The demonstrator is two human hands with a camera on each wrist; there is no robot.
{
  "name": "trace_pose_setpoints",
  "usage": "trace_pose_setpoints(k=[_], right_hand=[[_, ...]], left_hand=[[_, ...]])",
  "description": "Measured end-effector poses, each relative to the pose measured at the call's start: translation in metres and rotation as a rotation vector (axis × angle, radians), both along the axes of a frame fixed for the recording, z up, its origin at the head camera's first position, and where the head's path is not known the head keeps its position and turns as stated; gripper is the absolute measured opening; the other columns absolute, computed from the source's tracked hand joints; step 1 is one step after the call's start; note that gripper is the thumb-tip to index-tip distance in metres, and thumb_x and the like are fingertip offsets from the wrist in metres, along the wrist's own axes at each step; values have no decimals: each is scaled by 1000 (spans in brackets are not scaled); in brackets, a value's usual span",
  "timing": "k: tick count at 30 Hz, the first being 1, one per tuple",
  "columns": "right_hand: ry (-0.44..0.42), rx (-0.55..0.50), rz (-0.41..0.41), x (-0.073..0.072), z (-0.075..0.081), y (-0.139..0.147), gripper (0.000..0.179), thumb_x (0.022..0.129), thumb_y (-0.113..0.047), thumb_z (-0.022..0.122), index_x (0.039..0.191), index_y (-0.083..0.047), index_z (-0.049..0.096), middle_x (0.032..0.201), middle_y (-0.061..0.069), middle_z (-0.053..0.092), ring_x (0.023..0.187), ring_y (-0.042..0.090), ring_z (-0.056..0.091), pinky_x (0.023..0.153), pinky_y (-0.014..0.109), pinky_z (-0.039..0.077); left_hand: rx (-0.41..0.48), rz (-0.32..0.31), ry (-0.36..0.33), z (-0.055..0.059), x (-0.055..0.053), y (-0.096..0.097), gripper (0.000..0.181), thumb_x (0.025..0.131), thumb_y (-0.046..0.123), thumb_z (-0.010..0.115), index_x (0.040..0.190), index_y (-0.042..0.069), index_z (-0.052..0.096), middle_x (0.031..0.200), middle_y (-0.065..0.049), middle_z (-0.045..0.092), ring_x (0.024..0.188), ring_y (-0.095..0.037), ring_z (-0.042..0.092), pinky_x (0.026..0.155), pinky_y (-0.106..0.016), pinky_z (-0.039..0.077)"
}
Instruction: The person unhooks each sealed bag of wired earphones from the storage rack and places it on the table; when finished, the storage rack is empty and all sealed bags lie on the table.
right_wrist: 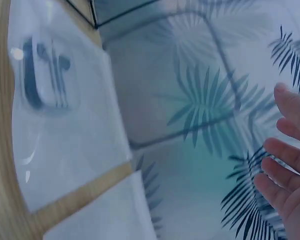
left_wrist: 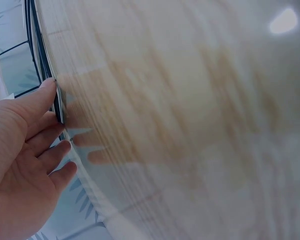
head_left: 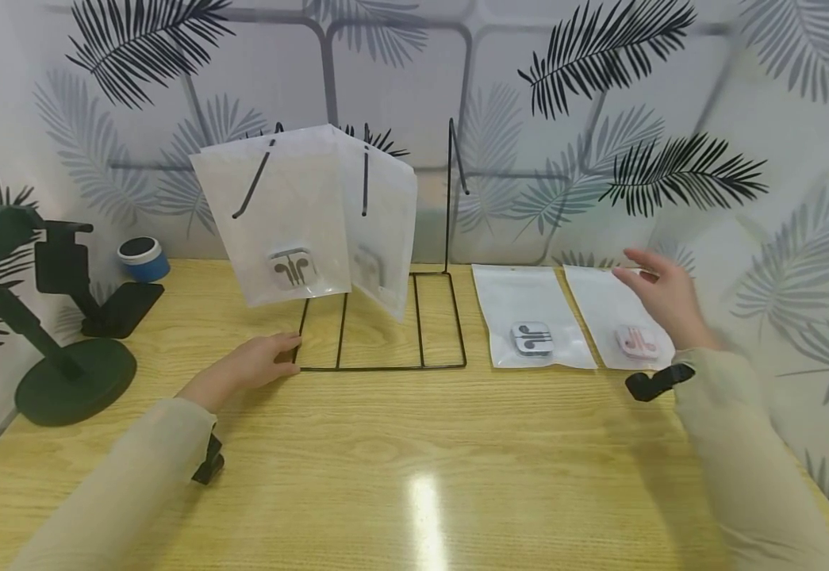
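Note:
A black wire display rack (head_left: 384,368) with prongs stands on the table. My left hand (head_left: 260,363) holds its front left corner, the thumb and index finger at the wire in the left wrist view. Two clear-white pouches hang from the rack's prongs: the left pouch (head_left: 278,206) holds cased earphones (head_left: 293,270), and the right pouch (head_left: 385,190) hangs turned sideways. Right of the rack lie a pouch with dark-corded earphones (head_left: 532,339) and a pouch with pink earphones (head_left: 637,342). My right hand (head_left: 664,297) hovers over the pink one, fingers spread and nothing in them.
At the left stand a dark green stand with a round base (head_left: 74,381), a black phone holder (head_left: 64,258) and a blue round container (head_left: 144,260). A leaf-patterned curtain (head_left: 528,79) hangs behind the table. The rack's right prong (head_left: 459,159) carries no pouch.

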State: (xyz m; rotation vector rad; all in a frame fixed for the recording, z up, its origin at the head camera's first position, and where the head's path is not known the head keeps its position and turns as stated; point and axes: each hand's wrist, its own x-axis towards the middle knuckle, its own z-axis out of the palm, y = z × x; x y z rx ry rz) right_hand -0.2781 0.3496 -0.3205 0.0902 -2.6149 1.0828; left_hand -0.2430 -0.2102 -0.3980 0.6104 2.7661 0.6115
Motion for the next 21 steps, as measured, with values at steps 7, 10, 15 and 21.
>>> trace_pose_setpoints(k=[7,10,15,21], right_hand=[[170,-24,98,4,34,-67,42,90,-26,61,125,-3,56,124,15,54,105,32,55,86,39,47],[215,-30,211,10,43,-97,37,89,-15,62,122,1,57,121,17,56,104,27,56,84,32,49],[243,-61,395,22,53,-146,34,86,0,62,119,7,56,117,24,56,102,29,55,80,32,50],[241,-99,501,13,41,-183,36,85,-7,66,120,1,58,115,18,58,101,26,56,80,35,50]], left_hand=[[5,1,1,-1,0,0,58,93,19,57,138,-7,34,142,-28,27,129,-44,24,104,-54,23],[2,-1,3,-1,0,-1,58,93,19,57,138,-8,34,142,-28,28,129,-44,24,104,-54,23],[0,-6,9,-2,-1,-1,58,93,19,57,138,-8,34,142,-28,28,129,-44,24,104,-54,24],[3,-3,2,-2,-1,-1,57,93,19,56,138,-7,33,142,-28,27,129,-44,24,104,-54,23]])
